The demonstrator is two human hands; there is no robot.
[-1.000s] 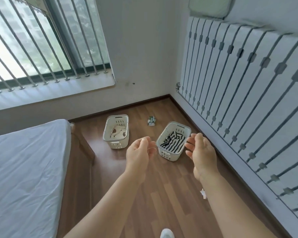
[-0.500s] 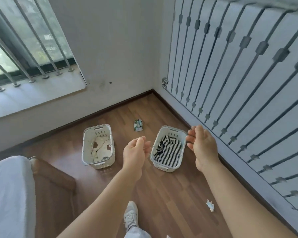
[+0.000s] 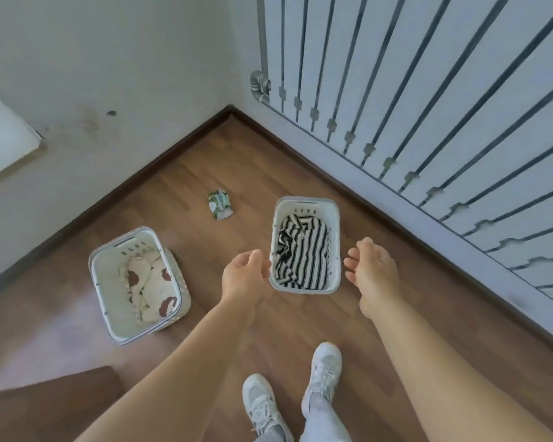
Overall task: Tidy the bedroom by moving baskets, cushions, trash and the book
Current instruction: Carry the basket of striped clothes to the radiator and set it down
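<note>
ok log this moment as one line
stage: reaching for basket | left hand: open, empty | right hand: open, empty | target: striped-clothes basket between hands, untouched | floor: second basket, crumpled wrapper

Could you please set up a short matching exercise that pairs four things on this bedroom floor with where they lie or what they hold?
Things:
1. left basket
2. right basket
3. crumpled wrapper
4. white shoes

Descriptions:
A. on bare floor between the baskets, nearer the corner
B. holds a black and white striped garment
C. at the bottom of the view, between the forearms
D. holds cream cloth with brown patches

Pairs: 1-D, 2-B, 3-A, 4-C
</note>
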